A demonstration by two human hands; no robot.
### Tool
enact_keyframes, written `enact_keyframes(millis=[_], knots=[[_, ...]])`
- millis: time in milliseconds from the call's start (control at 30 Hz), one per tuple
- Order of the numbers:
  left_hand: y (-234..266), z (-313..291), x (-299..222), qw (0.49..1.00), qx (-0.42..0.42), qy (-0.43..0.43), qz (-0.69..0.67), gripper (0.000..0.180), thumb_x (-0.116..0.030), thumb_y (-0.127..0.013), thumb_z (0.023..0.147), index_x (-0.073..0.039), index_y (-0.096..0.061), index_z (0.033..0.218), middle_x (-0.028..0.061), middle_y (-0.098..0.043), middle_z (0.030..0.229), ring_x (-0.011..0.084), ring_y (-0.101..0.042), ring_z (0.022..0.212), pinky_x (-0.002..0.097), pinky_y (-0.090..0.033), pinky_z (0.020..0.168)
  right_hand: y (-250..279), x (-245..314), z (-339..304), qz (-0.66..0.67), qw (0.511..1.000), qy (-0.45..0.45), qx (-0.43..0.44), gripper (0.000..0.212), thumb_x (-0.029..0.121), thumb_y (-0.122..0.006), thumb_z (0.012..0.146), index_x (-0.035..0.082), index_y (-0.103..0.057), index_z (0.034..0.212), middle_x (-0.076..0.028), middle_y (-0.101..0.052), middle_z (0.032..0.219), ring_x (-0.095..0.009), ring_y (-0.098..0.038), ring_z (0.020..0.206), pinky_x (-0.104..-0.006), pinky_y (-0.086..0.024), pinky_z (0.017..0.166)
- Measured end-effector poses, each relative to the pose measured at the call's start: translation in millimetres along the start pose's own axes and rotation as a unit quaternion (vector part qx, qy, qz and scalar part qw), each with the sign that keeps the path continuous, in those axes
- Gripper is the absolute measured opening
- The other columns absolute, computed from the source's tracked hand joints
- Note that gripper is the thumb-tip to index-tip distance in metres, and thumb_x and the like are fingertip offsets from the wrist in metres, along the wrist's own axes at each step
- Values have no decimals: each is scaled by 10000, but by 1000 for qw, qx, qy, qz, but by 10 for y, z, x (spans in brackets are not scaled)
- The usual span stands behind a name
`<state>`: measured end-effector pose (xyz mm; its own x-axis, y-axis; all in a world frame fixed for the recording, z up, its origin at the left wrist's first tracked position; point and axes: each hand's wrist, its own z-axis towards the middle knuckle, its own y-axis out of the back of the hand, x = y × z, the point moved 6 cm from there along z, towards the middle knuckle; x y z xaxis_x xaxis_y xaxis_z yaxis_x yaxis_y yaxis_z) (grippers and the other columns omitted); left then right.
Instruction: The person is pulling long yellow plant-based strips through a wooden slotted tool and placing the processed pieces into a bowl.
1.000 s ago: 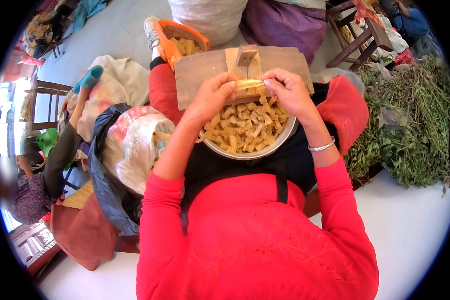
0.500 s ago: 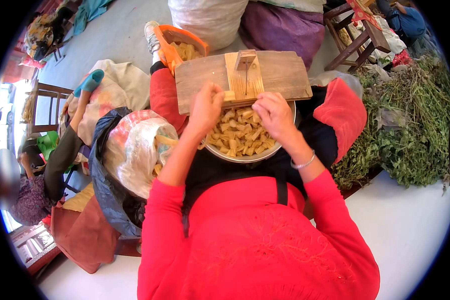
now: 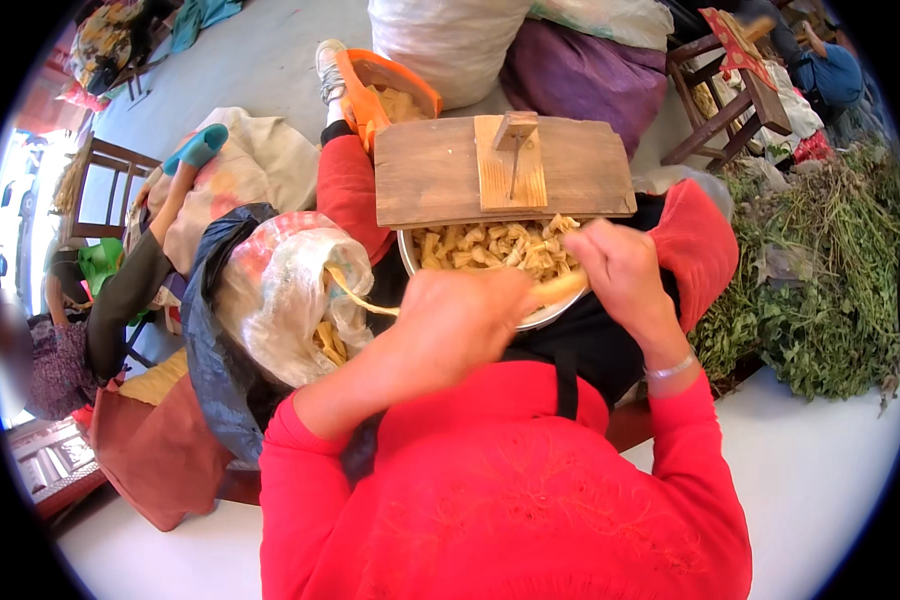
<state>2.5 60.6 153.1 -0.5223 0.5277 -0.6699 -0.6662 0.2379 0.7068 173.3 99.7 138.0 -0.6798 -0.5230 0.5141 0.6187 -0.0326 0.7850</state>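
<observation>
A long pale-yellow, root-like strip (image 3: 558,288) spans the gap between my hands over the near rim of a metal bowl (image 3: 406,258). My left hand (image 3: 470,315) is closed round it, slightly blurred, and its thin tail trails left toward a plastic bag. At the other end my right hand (image 3: 622,278) grips it with bent fingers, which partly hide that end. Chopped yellow pieces (image 3: 500,246) fill the bowl. Across its far side lies a wooden board (image 3: 420,175) with a lighter wood plate and block, and a thin metal blade (image 3: 515,172) standing on it.
At my left is the clear plastic bag (image 3: 290,300) with more strips, inside a dark blue bag (image 3: 215,330). An orange scoop-shaped container (image 3: 370,100) stands beyond the board. Large sacks (image 3: 590,85) lie behind; heaped green plants (image 3: 820,260) are at right. Another person sits far left.
Both hands have come back from the board's near edge toward my body. A long strip now stretches between them, where a short piece was held against the board before.
</observation>
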Motion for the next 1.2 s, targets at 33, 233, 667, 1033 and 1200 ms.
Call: enact_keyframes(millis=[33, 233, 667, 1033, 1200], knots=[[238, 87, -222, 999, -17, -41, 9, 194, -208, -571, 916, -21, -623, 929, 131, -578, 704, 327, -584, 632, 364, -458, 535, 103, 204, -18, 47, 997, 6, 66, 146, 132, -686, 824, 50, -623, 719, -127, -565, 631, -282, -578, 524, -361, -443, 477], [209, 364, -301, 932, -7, -61, -358, 241, -215, -546, 950, -6, -648, 886, 89, -608, 704, 173, -599, 633, 322, -443, 573, 432, 880, -204, 491, 860, 39, 130, 319, 87, -738, 766, 12, -706, 1074, -83, -696, 792, -157, -645, 621, -248, -493, 608], [-1146, 115, 733, 680, 61, 246, -688, 249, -129, -569, 946, -61, -535, 1183, -43, -452, 678, 29, -361, 539, 172, -285, 484, -485, -119, -70, 23, 984, -52, -166, 128, 83, -636, 768, 128, -703, 868, -88, -584, 658, -293, -570, 555, -358, -447, 493], [-942, -83, 685, 991, -121, 50, -30, 291, -24, -578, 841, -25, -573, 1132, 170, -616, 1004, 355, -622, 865, 398, -505, 704, -1400, -603, -754, 513, 780, -341, 109, 324, 287, -569, 963, -23, -659, 936, -10, -666, 889, -111, -624, 817, -268, -476, 694], [-1040, -157, 748, 985, -90, 98, -114, 384, -78, -592, 851, -8, -534, 1224, 185, -564, 1190, 366, -585, 1052, 409, -478, 869, -1474, -410, -773, 685, 617, -380, 80, 204, 160, -569, 939, 2, -653, 1035, -36, -639, 1045, -135, -599, 943, -277, -470, 872]])
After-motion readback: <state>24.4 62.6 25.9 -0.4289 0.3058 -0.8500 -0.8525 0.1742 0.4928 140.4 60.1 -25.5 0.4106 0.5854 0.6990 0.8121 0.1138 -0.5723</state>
